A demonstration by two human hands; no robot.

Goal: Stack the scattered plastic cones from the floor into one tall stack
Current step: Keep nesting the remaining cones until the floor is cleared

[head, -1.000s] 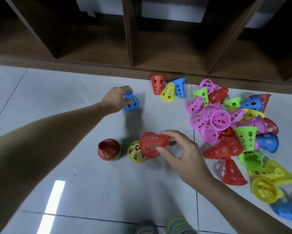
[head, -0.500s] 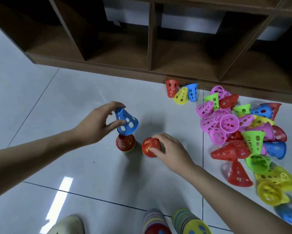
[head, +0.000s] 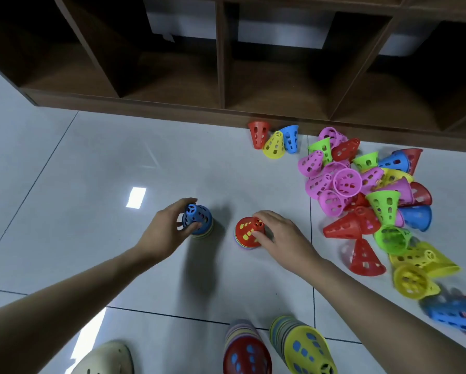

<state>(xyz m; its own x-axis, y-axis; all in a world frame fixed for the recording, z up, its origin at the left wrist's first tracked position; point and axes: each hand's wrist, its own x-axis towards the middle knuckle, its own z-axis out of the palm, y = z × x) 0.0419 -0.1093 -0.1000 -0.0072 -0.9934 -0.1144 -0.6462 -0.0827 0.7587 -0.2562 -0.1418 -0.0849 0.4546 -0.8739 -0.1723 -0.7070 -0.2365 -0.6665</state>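
Two short cone stacks stand on the white tile floor. My left hand (head: 170, 228) grips the blue cone (head: 198, 217) that tops the left stack, thumb and fingers curled round it. My right hand (head: 277, 233) holds the red cone (head: 248, 231) topping the right stack, fingers on its tip and side. A heap of scattered cones (head: 366, 201) in pink, red, green, blue and yellow lies to the right. Three more cones, red (head: 258, 134), yellow (head: 274, 145) and blue (head: 291, 137), sit by the shelf base.
A dark wooden shelf unit (head: 221, 76) with open compartments runs along the back. Two tall cone stacks, one red-topped (head: 246, 352) and one yellow-topped (head: 307, 349), rise at the bottom edge. A cream shoe (head: 105, 359) shows at the bottom left.
My left hand has lowered the blue cone onto the left stack, over the red one. My right hand stays on the red cone of the right stack. The camera has shifted.
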